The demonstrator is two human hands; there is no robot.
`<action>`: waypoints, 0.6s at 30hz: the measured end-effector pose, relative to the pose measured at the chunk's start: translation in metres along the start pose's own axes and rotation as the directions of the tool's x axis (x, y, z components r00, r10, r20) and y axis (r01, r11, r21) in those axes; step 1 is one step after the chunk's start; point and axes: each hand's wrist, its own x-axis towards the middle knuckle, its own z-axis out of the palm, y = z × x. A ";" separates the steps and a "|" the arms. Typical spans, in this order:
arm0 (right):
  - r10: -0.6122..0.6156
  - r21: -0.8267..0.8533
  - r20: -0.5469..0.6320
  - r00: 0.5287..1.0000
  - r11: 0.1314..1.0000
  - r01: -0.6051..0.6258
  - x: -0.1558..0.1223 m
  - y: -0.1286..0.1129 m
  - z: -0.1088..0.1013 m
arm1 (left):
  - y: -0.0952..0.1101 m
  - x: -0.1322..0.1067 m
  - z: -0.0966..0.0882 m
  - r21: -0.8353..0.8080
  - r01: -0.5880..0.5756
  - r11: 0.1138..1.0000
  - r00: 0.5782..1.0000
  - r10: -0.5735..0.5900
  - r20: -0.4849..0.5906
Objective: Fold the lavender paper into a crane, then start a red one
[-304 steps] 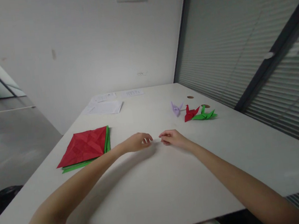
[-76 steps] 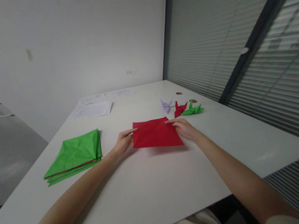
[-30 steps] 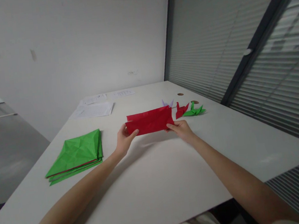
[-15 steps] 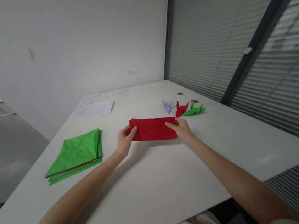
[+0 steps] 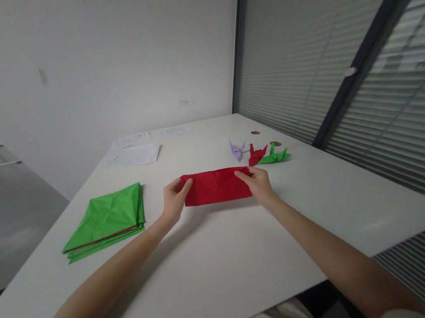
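Observation:
A folded sheet of red paper, a long rectangle with crease marks, is held up over the white table. My left hand pinches its left end, thumb on the near face. At the right end my right hand grips it the same way, thumb near the upper corner. The fingers of both hands are partly hidden behind the paper. Beyond my right hand sit three folded paper cranes: a purple crane, a red crane and a green crane.
To the left lies a stack of creased green paper with a thin red edge showing. White printed sheets rest at the far left of the table. A wall stands behind, and window blinds run along the right.
The red paper's top edges have come closer together and lie straighter, and it sits slightly lower. My left hand has shifted slightly left; both hands keep hold.

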 end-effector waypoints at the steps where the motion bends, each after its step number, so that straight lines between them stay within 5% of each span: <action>1: -0.002 -0.009 0.009 1.000 1.000 0.002 0.000 0.000 0.000 | 0.000 0.000 0.000 0.017 0.006 1.000 1.000 -0.006 -0.019; 13: -0.061 0.041 -0.143 0.988 0.997 0.067 0.007 -0.001 -0.002 | -0.002 0.004 -0.002 0.030 -0.022 0.999 0.998 0.024 -0.050; 18: -0.076 0.020 -0.106 0.991 0.997 0.078 0.008 0.003 -0.004 | -0.001 0.004 -0.001 0.036 -0.038 0.999 0.994 0.042 -0.105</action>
